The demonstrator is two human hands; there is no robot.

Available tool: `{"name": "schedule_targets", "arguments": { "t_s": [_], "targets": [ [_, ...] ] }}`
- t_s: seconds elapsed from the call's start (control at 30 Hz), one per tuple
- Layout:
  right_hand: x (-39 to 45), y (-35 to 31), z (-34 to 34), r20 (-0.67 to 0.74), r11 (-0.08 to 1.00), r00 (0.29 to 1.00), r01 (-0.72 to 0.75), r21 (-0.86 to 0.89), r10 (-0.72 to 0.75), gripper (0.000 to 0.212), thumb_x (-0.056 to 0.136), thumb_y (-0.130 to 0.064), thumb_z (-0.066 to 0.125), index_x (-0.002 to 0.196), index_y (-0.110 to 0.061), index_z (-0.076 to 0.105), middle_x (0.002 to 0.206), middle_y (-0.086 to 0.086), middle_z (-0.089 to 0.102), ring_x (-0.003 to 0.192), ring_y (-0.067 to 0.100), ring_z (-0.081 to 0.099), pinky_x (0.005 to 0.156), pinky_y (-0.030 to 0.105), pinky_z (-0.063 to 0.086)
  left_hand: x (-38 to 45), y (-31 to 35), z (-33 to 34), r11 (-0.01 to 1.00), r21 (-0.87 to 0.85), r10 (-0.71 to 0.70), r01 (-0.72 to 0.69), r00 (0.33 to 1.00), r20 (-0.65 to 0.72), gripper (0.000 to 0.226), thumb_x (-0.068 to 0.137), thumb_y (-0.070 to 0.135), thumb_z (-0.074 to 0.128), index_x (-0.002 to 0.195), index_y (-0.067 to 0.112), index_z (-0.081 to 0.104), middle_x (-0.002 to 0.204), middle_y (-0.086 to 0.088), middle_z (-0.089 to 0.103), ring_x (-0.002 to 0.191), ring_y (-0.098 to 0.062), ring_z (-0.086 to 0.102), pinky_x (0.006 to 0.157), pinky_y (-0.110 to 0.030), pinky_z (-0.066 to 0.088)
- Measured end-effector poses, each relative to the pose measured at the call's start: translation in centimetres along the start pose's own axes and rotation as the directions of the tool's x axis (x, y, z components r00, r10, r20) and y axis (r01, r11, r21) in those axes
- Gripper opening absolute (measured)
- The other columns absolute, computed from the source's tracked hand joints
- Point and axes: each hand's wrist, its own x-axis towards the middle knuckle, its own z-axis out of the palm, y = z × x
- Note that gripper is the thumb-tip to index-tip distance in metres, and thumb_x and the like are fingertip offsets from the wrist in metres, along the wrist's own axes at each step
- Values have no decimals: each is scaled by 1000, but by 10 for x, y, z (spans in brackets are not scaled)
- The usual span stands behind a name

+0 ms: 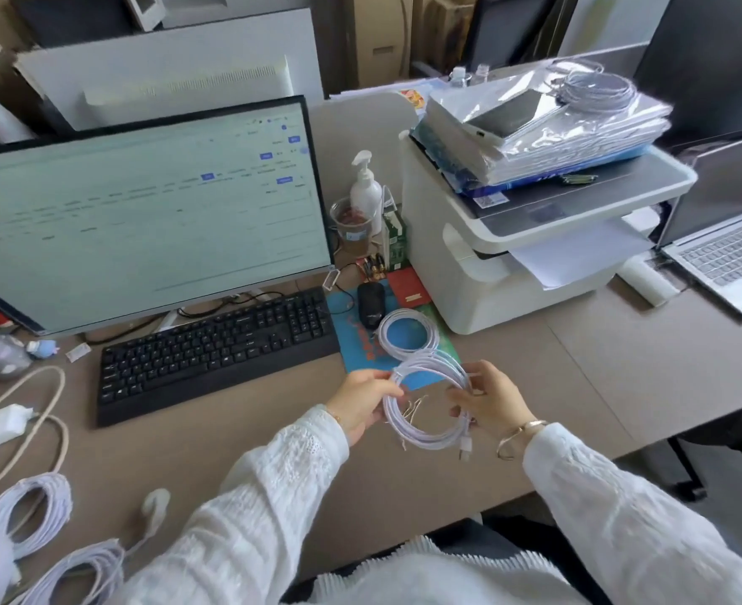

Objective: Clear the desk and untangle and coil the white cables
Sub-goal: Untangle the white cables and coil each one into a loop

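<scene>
Gripping the white cable coil (425,403) between them: left hand (362,401), right hand (493,401).

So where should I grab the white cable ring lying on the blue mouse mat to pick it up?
Pinch the white cable ring across its near-right rim, coming from above. It lies flat on the mouse mat, so the strands bunch together there, and that side is away from the mouse.

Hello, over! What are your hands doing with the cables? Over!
Both hands, left and right, grip one coil. Second coil on mousepad. Nothing blocking.
</scene>
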Motion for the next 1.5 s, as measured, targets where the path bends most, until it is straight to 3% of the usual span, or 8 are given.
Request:
{"name": "schedule_targets", "arguments": {
  "t_s": [0.2,0.53,0.7,0.87,1.0,1.13,1.27,1.5],
  "targets": [
    [61,33,-55,-7,989,992,-126,-74,126,22,70,-4,63,86,-16,73,72,4,69,64,24,62,69,42,57,50,-13,61,989,-137,-62,61,998,0,40,82,-21,43,105,-1,69,103,-18,69,96,-29,61,99,-45,47],
    [142,81,-97,-74,978,988,-146,-148,136,25,80,-7,58,80,-26,73,79,1,73,78,26,67,75,40,57,114,-22,128,962,-218,-168,161,986,-14,47,89,-20,37,135,-10,44,112,-14,54,108,-28,49,100,-35,41],
    [159,77,-103,-25,944,999,-40,-327,34,46,82,4,47,113,-22,70,99,9,72,95,31,64,77,28,46,121,-21,151,937,-297,-215,185,974,-72,42,88,-22,31,95,6,61,92,1,59,101,-16,49,96,-33,35],
    [168,74,-102,-49,882,999,-27,-470,4,45,78,6,50,117,-10,66,109,17,67,106,38,56,89,34,40,130,-17,137,941,-298,-225,162,955,-192,31,89,-14,42,110,2,59,103,-10,56,100,-22,52,94,-34,44],
    [153,53,-77,-163,948,981,50,-316,-106,31,82,4,54,108,-6,67,104,13,67,104,34,58,85,27,38,129,-12,94,961,-272,-178,44,855,-488,19,89,-5,53,77,8,59,77,-10,58,70,-18,57,61,-27,53],
    [142,23,-29,42,972,996,85,-219,-78,27,88,-8,57,113,-10,67,110,10,69,106,29,61,83,25,41,135,-7,49,988,-156,-110,5,734,-670,25,88,3,57,66,15,54,76,-8,53,77,-23,50,74,-34,51],
    [152,7,13,98,982,985,-126,-142,141,46,90,-18,60,133,-6,51,133,12,57,122,31,52,92,29,39,143,6,27,991,-126,-112,43,784,-611,24,90,3,59,72,17,51,76,-3,50,76,-20,48,81,-33,45],
    [170,2,31,29,959,962,-269,-87,272,37,85,-13,65,118,3,60,113,19,65,98,33,60,71,26,36,159,4,21,987,-101,-161,127,856,-492,5,94,10,60,91,13,60,94,-10,60,85,-23,55,73,-33,47]
  ]
}}
